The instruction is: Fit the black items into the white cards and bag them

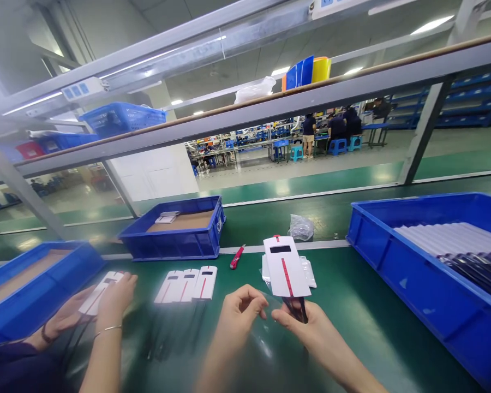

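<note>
A white device (280, 267) with a dark display window and a red stripe stands tilted up in front of me. My right hand (306, 322) is closed around its black cable (298, 310) just below the casing. A thin clear plastic film (272, 307) stretches between my two hands. My left hand (244, 310), thumb and fingers pinched together, grips the film's left side. Behind the device lie white pieces in clear wrapping (308, 272), partly hidden by it. Left of my hands, three similar white devices (187, 285) lie in a row with their dark cables toward me.
A co-worker's hands (117, 297) hold another white device at left. A red utility knife (238, 257) lies near the bench seam. Blue bins (172, 254) stand behind and left; a large blue bin (417, 289) of wrapped devices stands right. A crumpled plastic bag (301, 227) lies behind.
</note>
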Available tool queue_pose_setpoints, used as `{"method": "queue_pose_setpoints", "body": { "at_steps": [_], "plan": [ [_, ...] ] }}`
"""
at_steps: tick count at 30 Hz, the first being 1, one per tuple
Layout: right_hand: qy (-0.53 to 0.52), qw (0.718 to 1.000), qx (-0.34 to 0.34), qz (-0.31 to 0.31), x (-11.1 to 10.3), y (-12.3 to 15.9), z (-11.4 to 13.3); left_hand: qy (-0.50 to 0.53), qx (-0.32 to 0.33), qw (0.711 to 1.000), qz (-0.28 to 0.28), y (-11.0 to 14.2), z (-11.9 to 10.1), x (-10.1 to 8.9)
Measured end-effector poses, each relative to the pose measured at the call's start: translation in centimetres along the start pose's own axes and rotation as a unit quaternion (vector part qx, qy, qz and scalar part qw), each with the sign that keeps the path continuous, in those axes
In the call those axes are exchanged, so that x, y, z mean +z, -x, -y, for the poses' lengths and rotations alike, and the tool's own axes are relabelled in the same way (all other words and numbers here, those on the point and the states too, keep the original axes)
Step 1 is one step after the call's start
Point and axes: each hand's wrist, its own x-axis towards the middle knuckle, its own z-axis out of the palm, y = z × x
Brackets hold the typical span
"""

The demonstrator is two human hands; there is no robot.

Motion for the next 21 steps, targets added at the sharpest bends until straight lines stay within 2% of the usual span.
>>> {"method": "queue_pose_setpoints", "body": {
  "at_steps": [5, 10, 12, 17, 21],
  "plan": [
    [-0.003, 0.999, 0.005, 0.044, -1.0, -0.4, 0.8, -0.030, -0.016, 0.999, 0.025, 0.2, -0.5, -0.6],
    [0.000, 0.991, -0.012, 0.131, -2.3, -0.9, 2.8, -0.065, -0.045, 0.994, 0.079, 0.2, -1.2, -0.6],
    [0.004, 0.989, -0.017, 0.148, -2.4, -1.0, 3.1, -0.071, -0.050, 0.992, 0.096, 0.2, -1.3, -0.6],
    [0.019, 0.992, -0.019, 0.123, -2.0, -1.1, 2.0, -0.112, -0.035, 0.990, 0.079, -0.1, -1.1, -1.0],
    [0.027, 0.994, -0.026, 0.098, -1.0, -2.2, 0.9, -0.093, -0.030, 0.994, 0.055, -0.6, -0.2, -1.7]
  ]
}}
